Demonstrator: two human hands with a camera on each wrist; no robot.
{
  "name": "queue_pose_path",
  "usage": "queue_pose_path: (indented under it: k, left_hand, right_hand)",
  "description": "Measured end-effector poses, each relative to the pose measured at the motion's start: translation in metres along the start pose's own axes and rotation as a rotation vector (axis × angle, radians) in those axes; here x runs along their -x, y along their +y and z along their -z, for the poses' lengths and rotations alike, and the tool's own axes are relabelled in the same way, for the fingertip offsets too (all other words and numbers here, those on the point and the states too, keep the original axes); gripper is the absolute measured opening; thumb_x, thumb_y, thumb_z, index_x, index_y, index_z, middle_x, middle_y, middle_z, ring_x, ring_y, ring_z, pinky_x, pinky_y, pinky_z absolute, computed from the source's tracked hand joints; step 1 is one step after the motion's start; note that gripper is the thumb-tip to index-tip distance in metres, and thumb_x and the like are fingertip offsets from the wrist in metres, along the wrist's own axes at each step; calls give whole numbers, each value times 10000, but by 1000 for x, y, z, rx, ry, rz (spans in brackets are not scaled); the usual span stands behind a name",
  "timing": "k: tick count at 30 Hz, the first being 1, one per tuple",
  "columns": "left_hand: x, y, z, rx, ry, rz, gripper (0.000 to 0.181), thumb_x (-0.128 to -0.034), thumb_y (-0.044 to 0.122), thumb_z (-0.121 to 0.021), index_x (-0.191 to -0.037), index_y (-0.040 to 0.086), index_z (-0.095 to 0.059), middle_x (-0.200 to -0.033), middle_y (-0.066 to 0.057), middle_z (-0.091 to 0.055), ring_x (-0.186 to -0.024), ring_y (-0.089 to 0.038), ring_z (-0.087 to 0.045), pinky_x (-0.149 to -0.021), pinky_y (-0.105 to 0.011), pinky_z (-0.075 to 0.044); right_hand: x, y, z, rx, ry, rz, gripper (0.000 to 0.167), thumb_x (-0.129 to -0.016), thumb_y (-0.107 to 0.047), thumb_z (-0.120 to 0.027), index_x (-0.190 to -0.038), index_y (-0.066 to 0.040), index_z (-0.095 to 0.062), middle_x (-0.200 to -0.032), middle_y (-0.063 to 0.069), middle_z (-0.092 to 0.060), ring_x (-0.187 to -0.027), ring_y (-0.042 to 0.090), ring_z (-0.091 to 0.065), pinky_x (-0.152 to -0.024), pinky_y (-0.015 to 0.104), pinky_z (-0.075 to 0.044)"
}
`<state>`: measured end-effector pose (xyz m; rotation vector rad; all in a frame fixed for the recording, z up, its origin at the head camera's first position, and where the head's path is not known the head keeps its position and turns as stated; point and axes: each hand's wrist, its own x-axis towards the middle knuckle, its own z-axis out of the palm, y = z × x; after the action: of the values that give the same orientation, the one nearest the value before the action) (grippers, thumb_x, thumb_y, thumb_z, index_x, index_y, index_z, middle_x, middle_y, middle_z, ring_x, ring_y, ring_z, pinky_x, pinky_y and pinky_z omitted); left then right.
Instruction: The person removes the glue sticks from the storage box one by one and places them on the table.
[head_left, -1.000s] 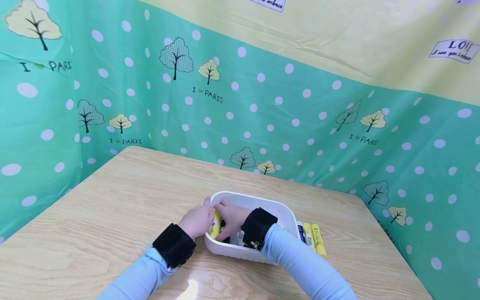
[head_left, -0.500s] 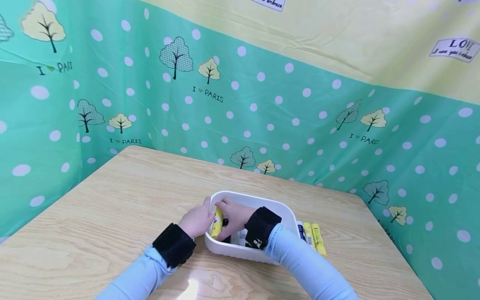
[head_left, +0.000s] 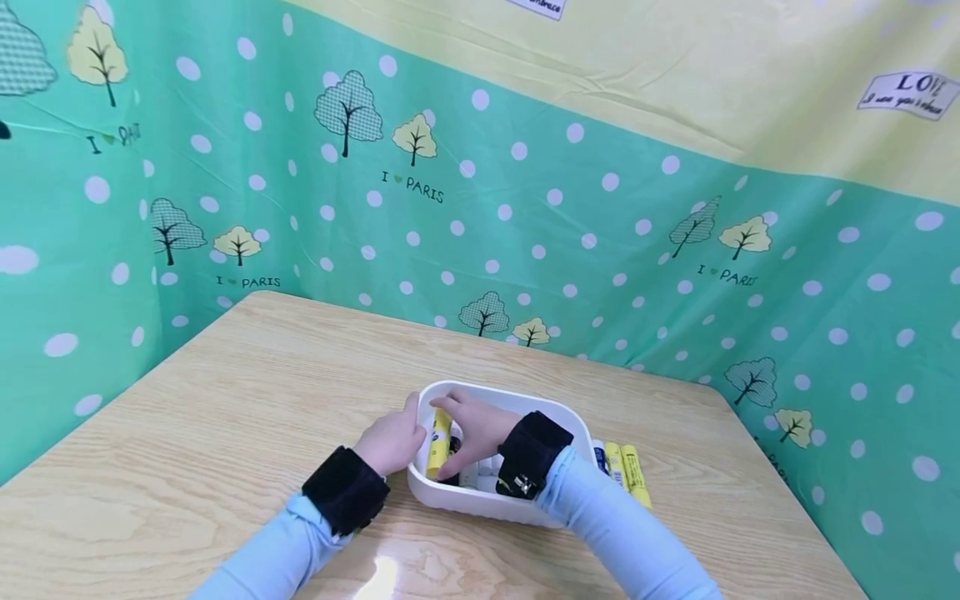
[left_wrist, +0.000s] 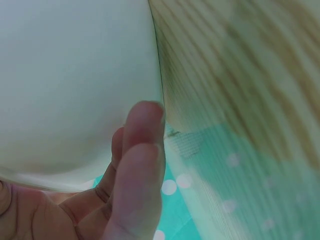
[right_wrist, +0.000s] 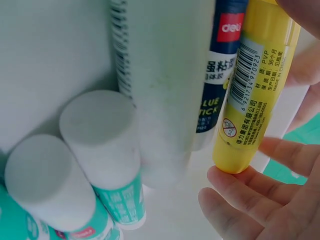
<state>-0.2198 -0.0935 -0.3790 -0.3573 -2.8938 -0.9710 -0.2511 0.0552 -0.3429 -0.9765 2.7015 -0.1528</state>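
Tabletop [head_left: 300, 400], pinched glue stick [right_wrist: 255, 100] beside bin wall [head_left: 491, 507]

Left fingers [left_wrist: 137, 192] grip near the pinching right fingers [right_wrist: 245, 195].

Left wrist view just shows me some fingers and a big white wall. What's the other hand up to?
Observer: The right hand is inside the white bin, holding a yellow stick.
Operator: Ooh, what's right next to that?
Observer: A dark blue stick with a red label.
Operator: Anything outside the bin?
Observer: Yes, three more sticks lie side by side on the table, partly behind the right sleeve: two yellow, one blue and white.
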Motion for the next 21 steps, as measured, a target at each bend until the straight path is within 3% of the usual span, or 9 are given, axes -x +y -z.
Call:
queue_pose_path:
  k: [11,21]
  left_hand:
    - [-2,0,1,10,-21,9,513,-796,91,-389,-1265,-76,-265,-691,-143,-537,-532,-190,-493,-461,-274,-366]
    - [-1,0,1,10,-24,21,551,-802,94,-378,-1294,-99,-222,-923,-264,-576,-647,-229,-554,-568,-342,-445]
  right_hand:
    - [12,7,9,-4,34,67,669,-598,-374,-732,-1172,-208,-430,-1253,67,-270,-962,204,-466,-781,228,-409]
    - [36,27,16,-77,59,-28,642,-600,-399,-719,-1165,-265,-445,-1260,24,-253,-1007,229,-436,-788,304,-422]
